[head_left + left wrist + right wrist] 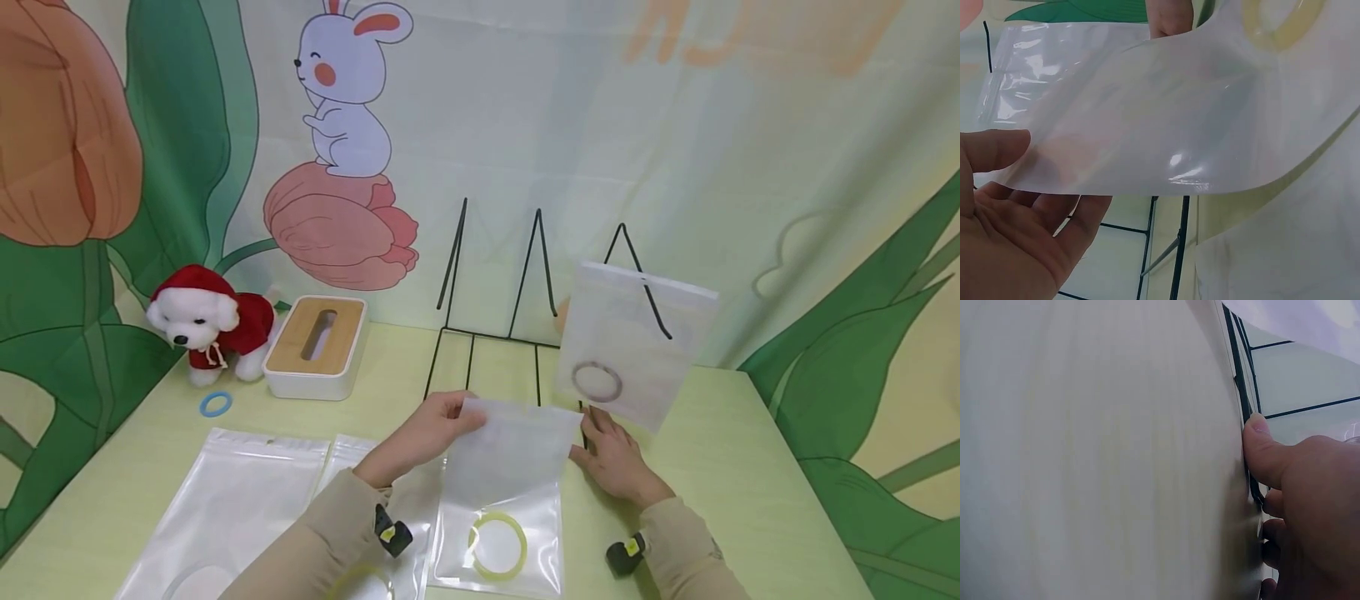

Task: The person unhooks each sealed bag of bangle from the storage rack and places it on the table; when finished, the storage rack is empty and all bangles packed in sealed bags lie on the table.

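My left hand (pixel 435 429) pinches the upper left corner of a translucent zip bag (pixel 517 467), thumb on one face and fingers behind. A yellow ring (pixel 498 546) shows near the bag's lower end, which lies over the table. In the left wrist view, the bag (pixel 1135 125) stretches away from the left hand (pixel 1029 219). My right hand (pixel 615 458) grips the front corner of a black wire rack (pixel 491 335), beside the raised bag's upper right corner. The right wrist view has the thumb (pixel 1263 444) against the black wire, with fingers curled beyond it.
A bag with a greyish ring (pixel 597 382) hangs from the rack's right hook (pixel 656 308). Two more bags (pixel 247 492) lie at the front left. A plush dog (pixel 202 325), a tissue box (pixel 315 350) and a blue ring (pixel 216 404) are at the back left.
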Action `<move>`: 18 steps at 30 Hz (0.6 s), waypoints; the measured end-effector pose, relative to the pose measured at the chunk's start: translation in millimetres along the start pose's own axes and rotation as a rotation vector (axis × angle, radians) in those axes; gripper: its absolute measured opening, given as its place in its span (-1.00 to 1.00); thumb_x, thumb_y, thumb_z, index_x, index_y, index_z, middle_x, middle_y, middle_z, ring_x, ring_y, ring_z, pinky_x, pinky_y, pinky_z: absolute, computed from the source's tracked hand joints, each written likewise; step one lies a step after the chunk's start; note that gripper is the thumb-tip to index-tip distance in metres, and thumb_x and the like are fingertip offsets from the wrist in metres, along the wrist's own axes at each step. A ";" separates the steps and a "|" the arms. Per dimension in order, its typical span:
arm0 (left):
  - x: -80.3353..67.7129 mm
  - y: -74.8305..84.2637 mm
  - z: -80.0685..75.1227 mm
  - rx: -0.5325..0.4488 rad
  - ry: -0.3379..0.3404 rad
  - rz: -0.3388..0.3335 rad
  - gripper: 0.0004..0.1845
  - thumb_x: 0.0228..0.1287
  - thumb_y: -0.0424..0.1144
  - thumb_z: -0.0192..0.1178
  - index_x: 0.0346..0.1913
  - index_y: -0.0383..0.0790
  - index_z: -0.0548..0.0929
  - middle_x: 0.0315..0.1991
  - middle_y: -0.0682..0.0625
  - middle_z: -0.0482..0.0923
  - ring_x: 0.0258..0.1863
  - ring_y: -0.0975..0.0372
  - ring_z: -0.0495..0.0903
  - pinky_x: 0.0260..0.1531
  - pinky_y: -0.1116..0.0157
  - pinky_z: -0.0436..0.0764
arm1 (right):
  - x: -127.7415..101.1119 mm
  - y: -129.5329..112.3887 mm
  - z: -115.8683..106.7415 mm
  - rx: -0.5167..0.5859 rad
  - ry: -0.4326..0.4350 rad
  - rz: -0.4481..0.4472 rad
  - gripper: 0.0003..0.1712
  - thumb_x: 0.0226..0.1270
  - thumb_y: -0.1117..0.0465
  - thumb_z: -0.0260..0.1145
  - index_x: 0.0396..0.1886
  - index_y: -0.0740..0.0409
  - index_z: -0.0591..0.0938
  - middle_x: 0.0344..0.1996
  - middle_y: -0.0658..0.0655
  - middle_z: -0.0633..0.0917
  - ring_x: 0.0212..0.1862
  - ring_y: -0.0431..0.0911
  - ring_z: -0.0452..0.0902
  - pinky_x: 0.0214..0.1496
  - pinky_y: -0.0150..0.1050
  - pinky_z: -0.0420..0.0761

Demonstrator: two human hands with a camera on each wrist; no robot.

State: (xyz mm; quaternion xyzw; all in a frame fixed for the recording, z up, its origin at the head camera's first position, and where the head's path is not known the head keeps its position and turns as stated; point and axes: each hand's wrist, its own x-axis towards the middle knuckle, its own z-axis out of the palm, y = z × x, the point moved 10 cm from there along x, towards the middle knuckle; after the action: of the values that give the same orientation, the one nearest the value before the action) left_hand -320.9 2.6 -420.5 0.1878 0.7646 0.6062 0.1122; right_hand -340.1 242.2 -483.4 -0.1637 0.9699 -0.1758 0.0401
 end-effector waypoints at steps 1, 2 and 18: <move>-0.4 -0.2 1.6 0.011 -0.010 0.008 -0.80 0.33 -0.14 0.15 -0.13 -0.17 0.66 -0.25 -0.01 0.64 -0.27 0.19 0.53 -0.22 0.26 0.53 | 0.0 0.2 0.0 -0.002 0.002 -0.002 -0.20 0.44 -0.03 0.06 0.42 0.40 0.06 0.42 0.39 -0.03 0.39 0.33 -0.11 0.26 0.37 0.00; -0.7 -1.2 2.9 0.016 -0.017 0.011 -0.80 0.33 -0.14 0.15 -0.14 -0.17 0.66 -0.25 -0.01 0.64 -0.28 0.19 0.53 -0.22 0.26 0.53 | 0.0 0.3 0.0 -0.003 0.004 -0.004 -0.21 0.43 -0.02 0.06 0.42 0.39 0.07 0.42 0.39 -0.02 0.39 0.33 -0.11 0.26 0.37 0.00; -7.9 -10.6 25.6 0.200 -0.131 0.018 -0.90 0.35 -0.26 0.09 -0.26 -0.17 0.60 -0.39 0.02 0.57 -0.44 0.28 0.43 -0.42 0.34 0.45 | 1.6 2.9 2.9 -0.007 -0.009 -0.014 -0.22 0.43 0.03 0.06 0.43 0.37 0.04 0.42 0.40 -0.04 0.41 0.32 -0.15 0.30 0.33 -0.04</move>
State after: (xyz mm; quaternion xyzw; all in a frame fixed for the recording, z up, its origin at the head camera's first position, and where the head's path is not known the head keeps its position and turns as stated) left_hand -305.1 19.8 -437.3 0.2442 0.8105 0.5144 0.1374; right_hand -342.1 243.3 -487.2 -0.1715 0.9691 -0.1718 0.0427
